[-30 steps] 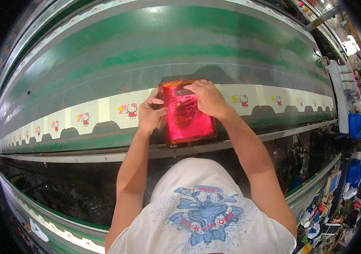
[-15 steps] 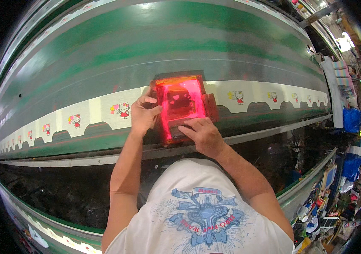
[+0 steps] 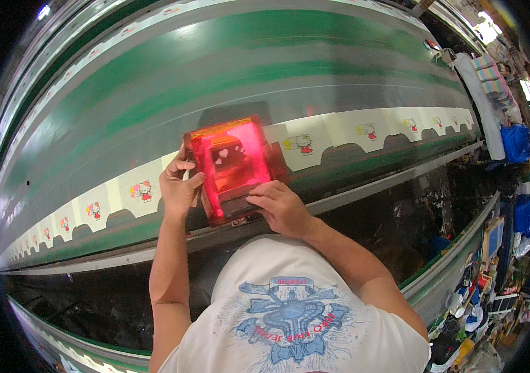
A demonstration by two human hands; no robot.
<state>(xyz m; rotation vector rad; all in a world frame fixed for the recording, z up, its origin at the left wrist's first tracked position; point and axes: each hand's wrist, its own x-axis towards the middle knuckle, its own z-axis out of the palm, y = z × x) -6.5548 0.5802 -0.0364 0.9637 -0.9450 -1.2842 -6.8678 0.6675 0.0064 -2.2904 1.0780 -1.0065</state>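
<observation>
A small screen-printing frame [image 3: 255, 163] with wet, bright pink ink and pale heart shapes in its mesh is tilted over the table's near side. A dark shadow shows past its far edge, and the frame appears raised off the surface. My left hand [image 3: 179, 184] grips its left side, thumb toward me. At its near side, my right hand [image 3: 285, 209] pinches the end of a dark bar that looks like a squeegee [image 3: 235, 207]. Beneath runs a white scalloped strip [image 3: 333, 133] printed with cartoon cats; what lies directly under the frame is hidden.
The long green and grey table [image 3: 265, 62] stretches left and right, with a pale rail [image 3: 364, 181] along its near edge. Behind me stands another table [image 3: 84, 342] with a similar strip. Clutter [image 3: 482, 298] and a blue bag [image 3: 516, 143] are at the right.
My view has shifted and turned. The frame has tilted and come nearer the table's edge, with more shadow showing behind it. Both hands have kept their grip.
</observation>
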